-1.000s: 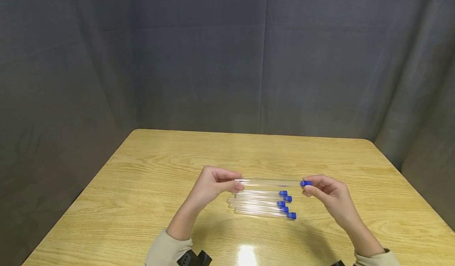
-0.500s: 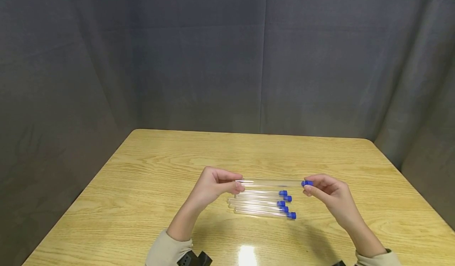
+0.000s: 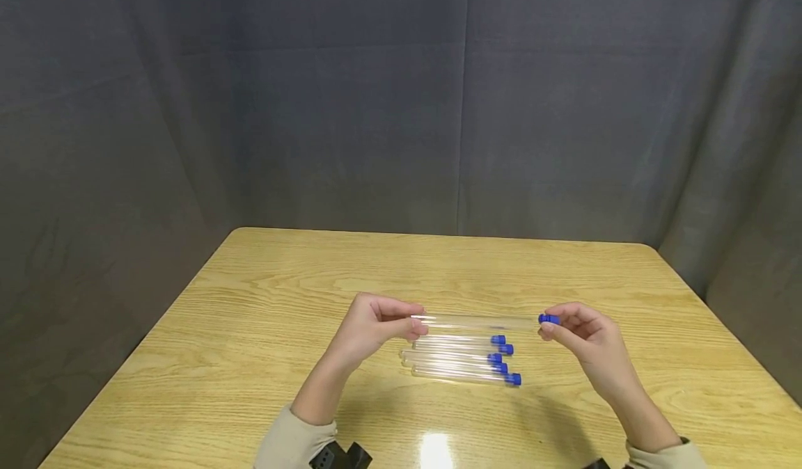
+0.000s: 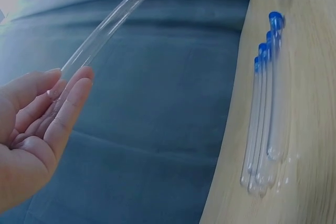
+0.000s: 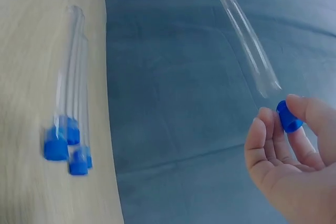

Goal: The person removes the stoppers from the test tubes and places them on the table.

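A clear test tube (image 3: 476,322) lies level in the air, its left end pinched between the thumb and fingers of my left hand (image 3: 366,333). My right hand (image 3: 592,347) pinches a blue cap (image 5: 289,117) between thumb and fingers, just off the tube's right end. In the right wrist view a small gap shows between the cap and the tube's open rim (image 5: 270,92). Below, several capped test tubes (image 3: 454,359) rest side by side on the table, their blue caps (image 3: 513,379) all pointing right.
The wood-grain table (image 3: 301,267) spreads out around the hands. Dark grey curtains (image 3: 351,121) hang behind it and at both sides. A bright light reflection (image 3: 435,449) shows near the front.
My right hand has shifted slightly right with the blue cap, which now sits apart from the tube's end. My left hand keeps its hold with barely any movement.
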Action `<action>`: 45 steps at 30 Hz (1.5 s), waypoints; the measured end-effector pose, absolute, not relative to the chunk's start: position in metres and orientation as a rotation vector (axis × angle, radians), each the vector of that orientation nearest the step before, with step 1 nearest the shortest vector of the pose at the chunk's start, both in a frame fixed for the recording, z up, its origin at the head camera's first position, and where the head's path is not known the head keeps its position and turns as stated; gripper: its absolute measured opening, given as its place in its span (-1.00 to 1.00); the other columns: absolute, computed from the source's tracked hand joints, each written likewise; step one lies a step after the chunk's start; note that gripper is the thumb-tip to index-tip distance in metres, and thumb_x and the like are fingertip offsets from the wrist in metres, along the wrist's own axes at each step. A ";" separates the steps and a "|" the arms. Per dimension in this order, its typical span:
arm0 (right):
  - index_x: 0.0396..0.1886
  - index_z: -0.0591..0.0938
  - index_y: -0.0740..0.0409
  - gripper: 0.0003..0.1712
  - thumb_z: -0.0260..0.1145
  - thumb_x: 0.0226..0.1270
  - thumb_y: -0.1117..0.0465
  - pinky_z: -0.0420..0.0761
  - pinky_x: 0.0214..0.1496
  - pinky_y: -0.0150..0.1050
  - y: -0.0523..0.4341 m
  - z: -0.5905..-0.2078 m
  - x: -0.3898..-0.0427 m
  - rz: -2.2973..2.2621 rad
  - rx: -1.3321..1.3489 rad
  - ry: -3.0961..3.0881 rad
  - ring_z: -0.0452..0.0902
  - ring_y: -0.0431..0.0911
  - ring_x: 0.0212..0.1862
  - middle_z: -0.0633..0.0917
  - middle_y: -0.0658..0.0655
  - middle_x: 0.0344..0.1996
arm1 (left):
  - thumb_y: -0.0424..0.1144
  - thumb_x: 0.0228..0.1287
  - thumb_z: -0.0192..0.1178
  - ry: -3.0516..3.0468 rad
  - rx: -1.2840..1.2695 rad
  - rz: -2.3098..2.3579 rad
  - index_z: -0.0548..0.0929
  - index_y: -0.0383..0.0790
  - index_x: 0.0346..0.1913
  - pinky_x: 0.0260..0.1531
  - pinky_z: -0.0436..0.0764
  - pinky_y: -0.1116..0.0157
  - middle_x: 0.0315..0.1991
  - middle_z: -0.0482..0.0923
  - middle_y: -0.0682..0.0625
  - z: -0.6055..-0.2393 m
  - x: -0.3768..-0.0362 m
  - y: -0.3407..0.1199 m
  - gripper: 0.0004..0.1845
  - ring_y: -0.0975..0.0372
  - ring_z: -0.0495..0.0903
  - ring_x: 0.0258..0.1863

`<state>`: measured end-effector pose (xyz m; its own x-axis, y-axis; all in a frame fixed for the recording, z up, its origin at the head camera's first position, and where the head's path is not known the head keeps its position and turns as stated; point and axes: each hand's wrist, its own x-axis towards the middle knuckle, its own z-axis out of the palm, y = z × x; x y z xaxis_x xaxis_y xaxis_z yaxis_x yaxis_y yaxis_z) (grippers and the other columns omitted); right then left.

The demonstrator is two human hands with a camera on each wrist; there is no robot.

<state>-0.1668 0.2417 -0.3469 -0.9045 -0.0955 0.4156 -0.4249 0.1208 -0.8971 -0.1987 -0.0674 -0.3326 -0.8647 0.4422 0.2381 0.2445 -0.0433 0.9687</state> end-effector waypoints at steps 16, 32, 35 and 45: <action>-0.25 0.50 0.47 -0.86 0.17 0.16 0.51 0.55 -0.21 -0.36 0.247 -0.346 -0.167 1.911 0.524 -2.096 0.56 -0.15 -0.39 0.60 0.05 -0.46 | -0.49 0.10 0.18 2.054 0.746 2.063 0.57 -0.58 -0.15 -0.25 0.57 0.20 -0.37 0.61 -0.29 -0.334 -0.200 -0.071 -0.75 -0.01 0.62 -0.36; -0.26 0.54 0.38 -0.87 0.20 0.19 0.42 0.55 -0.21 -0.33 0.256 -0.364 -0.178 1.987 0.601 -2.046 0.56 -0.14 -0.37 0.61 0.06 -0.42 | -0.47 0.11 0.18 2.064 0.721 2.023 0.57 -0.57 -0.15 -0.27 0.57 0.22 -0.32 0.60 -0.29 -0.342 -0.198 -0.066 -0.75 -0.03 0.61 -0.33; -0.26 0.54 0.34 -0.87 0.21 0.19 0.38 0.55 -0.21 -0.34 0.257 -0.366 -0.178 1.978 0.605 -2.067 0.56 -0.16 -0.36 0.61 0.05 -0.42 | -0.46 0.10 0.19 2.074 0.720 2.009 0.57 -0.57 -0.16 -0.27 0.57 0.23 -0.32 0.60 -0.29 -0.345 -0.198 -0.066 -0.75 -0.09 0.60 -0.32; -0.27 0.54 0.34 -0.88 0.20 0.20 0.39 0.54 -0.20 -0.36 0.257 -0.369 -0.177 1.992 0.588 -2.084 0.55 -0.16 -0.37 0.61 0.04 -0.43 | -0.41 0.03 0.27 2.127 0.720 1.951 0.60 -0.53 -0.19 -0.30 0.58 0.25 -0.30 0.60 -0.28 -0.353 -0.199 -0.067 -0.73 -0.01 0.62 -0.35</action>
